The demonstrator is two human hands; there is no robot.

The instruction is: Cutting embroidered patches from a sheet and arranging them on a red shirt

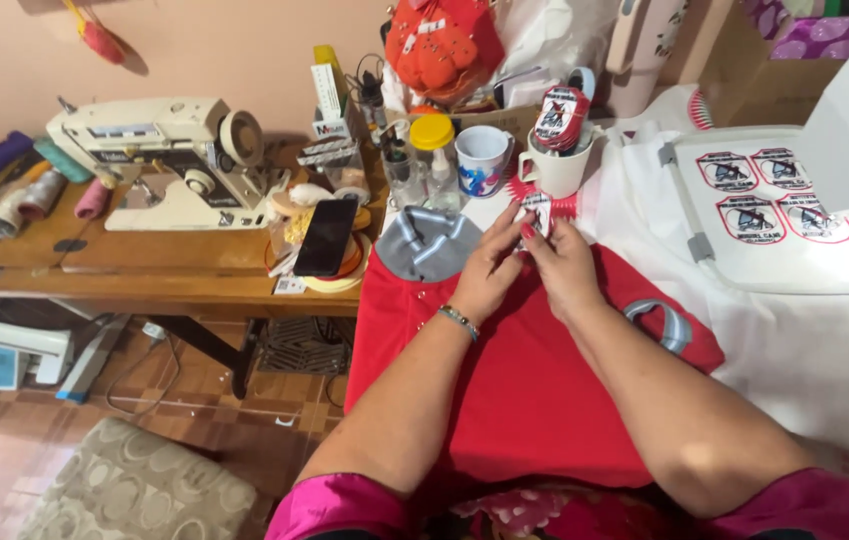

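Observation:
A red polo shirt (504, 380) with a grey collar (426, 245) lies spread in front of me. Above its chest, my left hand (489, 268) and my right hand (562, 265) meet and pinch a small shield-shaped patch (536, 212) in red, white and black. A bracelet sits on my left wrist. A white mug (556, 165) just beyond my hands holds more such patches.
A sheet of similar patches (764, 205) lies on a white press at right. A sewing machine (169, 160), thread spools, a black phone (324, 237), a patterned mug (482, 160) and bottles crowd the wooden table at left. A cushioned stool (134, 490) stands below.

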